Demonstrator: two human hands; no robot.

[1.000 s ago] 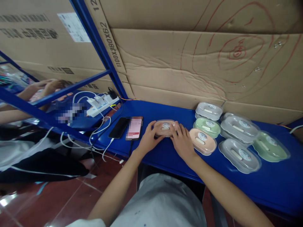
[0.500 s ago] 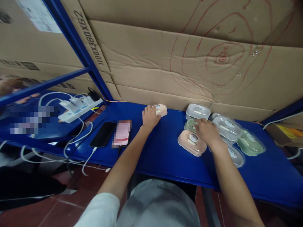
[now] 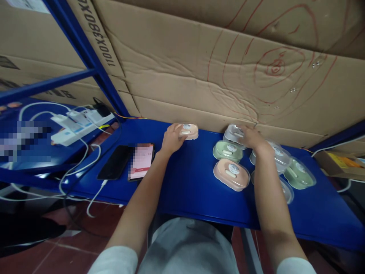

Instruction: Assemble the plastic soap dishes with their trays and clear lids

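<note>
My left hand (image 3: 173, 139) grips the left end of a peach plastic box (image 3: 192, 132) with a clear cover and round sticker, at the table's back edge. My right hand (image 3: 254, 137) is closed over the right end of a grey plastic box (image 3: 231, 133), its fingertips partly hidden. Just in front of that box lie a green box (image 3: 225, 150) and another peach box (image 3: 228, 173). Beneath and beside my right forearm are more grey boxes (image 3: 281, 156), partly covered, and a second green box (image 3: 299, 173).
Two phones, one dark (image 3: 115, 163) and one with a lit screen (image 3: 142, 161), lie on the blue table (image 3: 188, 190). A power strip (image 3: 76, 125) with white cables stands at left. Cardboard (image 3: 176, 64) walls the back. An open carton (image 3: 339, 163) is at right.
My right hand has moved back from the green box to the grey box behind it. The left hand stays at its peach box. The view has shifted slightly.
</note>
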